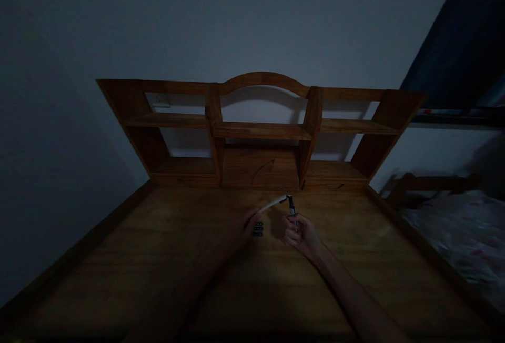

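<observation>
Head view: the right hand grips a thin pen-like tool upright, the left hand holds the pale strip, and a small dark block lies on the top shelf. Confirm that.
One detail is wrong. In the head view the small dark block lies on the wooden desk beside the left hand, not on a shelf. The right hand does grip the thin tool upright, and the left holds the pale strip.

the wide wooden desk (165, 259) is warm reddish-brown with faint streaky grain, and the arched wooden shelf unit (262, 131) at its back is the same brown, darker in its shadowed compartments. behind it the plain wall (197, 22) reads dull bluish-grey, and the bedding (461, 243) at the side is pale with a faint reddish floral pattern. the thin stick (271, 204) is whitish, the slim tool (292, 208) dark with a pale band, and the small flat block (258, 229) black with light dots.
</observation>
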`<move>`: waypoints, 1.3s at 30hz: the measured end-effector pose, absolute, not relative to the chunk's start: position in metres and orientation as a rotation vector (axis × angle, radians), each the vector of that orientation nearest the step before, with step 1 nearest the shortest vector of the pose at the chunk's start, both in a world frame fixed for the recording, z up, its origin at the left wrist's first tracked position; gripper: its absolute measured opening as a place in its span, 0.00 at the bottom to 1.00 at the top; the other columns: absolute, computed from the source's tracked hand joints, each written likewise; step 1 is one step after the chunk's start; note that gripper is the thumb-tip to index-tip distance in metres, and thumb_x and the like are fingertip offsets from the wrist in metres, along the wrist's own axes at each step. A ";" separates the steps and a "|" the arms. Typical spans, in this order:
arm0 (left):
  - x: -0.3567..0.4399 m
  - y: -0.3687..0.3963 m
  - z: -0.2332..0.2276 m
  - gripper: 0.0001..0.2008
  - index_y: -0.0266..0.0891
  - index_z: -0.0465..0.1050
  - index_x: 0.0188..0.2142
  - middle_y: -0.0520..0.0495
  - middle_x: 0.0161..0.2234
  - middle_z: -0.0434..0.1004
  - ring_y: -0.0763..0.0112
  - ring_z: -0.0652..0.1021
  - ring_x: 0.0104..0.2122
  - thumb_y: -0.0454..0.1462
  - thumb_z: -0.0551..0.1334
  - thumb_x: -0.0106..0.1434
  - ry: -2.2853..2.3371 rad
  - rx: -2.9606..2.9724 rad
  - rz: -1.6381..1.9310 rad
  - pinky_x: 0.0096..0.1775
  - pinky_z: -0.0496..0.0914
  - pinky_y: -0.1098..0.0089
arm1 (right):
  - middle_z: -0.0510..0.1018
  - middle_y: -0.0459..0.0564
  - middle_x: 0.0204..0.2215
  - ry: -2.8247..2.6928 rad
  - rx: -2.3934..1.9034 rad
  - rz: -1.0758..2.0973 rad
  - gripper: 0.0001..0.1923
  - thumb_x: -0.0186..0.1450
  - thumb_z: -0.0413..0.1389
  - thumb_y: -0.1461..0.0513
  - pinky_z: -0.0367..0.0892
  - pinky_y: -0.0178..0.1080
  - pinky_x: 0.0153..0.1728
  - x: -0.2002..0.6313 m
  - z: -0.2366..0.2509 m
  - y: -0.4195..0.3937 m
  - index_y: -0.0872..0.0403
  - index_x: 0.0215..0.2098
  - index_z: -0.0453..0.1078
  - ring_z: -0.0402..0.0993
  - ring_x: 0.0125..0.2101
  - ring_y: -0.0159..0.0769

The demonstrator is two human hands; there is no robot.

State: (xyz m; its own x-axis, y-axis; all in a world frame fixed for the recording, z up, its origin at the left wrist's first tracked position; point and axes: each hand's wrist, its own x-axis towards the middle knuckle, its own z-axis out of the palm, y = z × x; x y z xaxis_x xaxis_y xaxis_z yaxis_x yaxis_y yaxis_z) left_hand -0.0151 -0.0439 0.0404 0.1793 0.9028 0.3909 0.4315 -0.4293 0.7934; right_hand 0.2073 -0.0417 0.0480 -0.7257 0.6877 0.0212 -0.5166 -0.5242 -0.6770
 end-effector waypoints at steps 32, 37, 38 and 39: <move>-0.012 -0.046 0.043 0.16 0.43 0.72 0.45 0.49 0.40 0.77 0.67 0.77 0.39 0.46 0.52 0.66 1.206 1.870 1.242 0.41 0.71 0.68 | 0.47 0.36 0.08 -0.915 -0.301 2.283 0.15 0.60 0.49 0.57 0.44 0.33 0.14 0.205 0.039 -0.039 0.52 0.18 0.52 0.39 0.09 0.25; -0.012 -0.044 0.045 0.16 0.41 0.72 0.42 0.49 0.36 0.77 0.69 0.76 0.35 0.47 0.52 0.66 1.221 1.824 1.279 0.39 0.71 0.69 | 0.47 0.35 0.07 -0.928 -0.311 2.285 0.16 0.59 0.50 0.56 0.43 0.32 0.13 0.203 0.039 -0.040 0.52 0.18 0.50 0.38 0.09 0.25; -0.012 -0.044 0.046 0.16 0.41 0.72 0.42 0.50 0.35 0.76 0.69 0.76 0.35 0.47 0.52 0.66 1.225 1.815 1.296 0.38 0.71 0.70 | 0.46 0.35 0.07 -0.932 -0.313 2.287 0.16 0.59 0.50 0.56 0.43 0.32 0.13 0.203 0.039 -0.040 0.52 0.18 0.50 0.38 0.09 0.25; -0.012 -0.045 0.046 0.16 0.41 0.72 0.41 0.50 0.35 0.76 0.70 0.76 0.34 0.47 0.51 0.66 1.224 1.811 1.310 0.38 0.71 0.70 | 0.46 0.35 0.07 -0.939 -0.309 2.286 0.16 0.59 0.50 0.56 0.43 0.32 0.13 0.203 0.039 -0.040 0.52 0.18 0.50 0.38 0.09 0.25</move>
State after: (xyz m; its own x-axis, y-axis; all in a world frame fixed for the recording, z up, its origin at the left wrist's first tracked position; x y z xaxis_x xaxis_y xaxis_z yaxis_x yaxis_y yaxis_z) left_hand -0.0121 -0.0446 0.0464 0.0943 0.9118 0.3997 0.3372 -0.4070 0.8489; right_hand 0.2026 -0.0396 0.0386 -0.7676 0.6405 0.0239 -0.4724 -0.5402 -0.6964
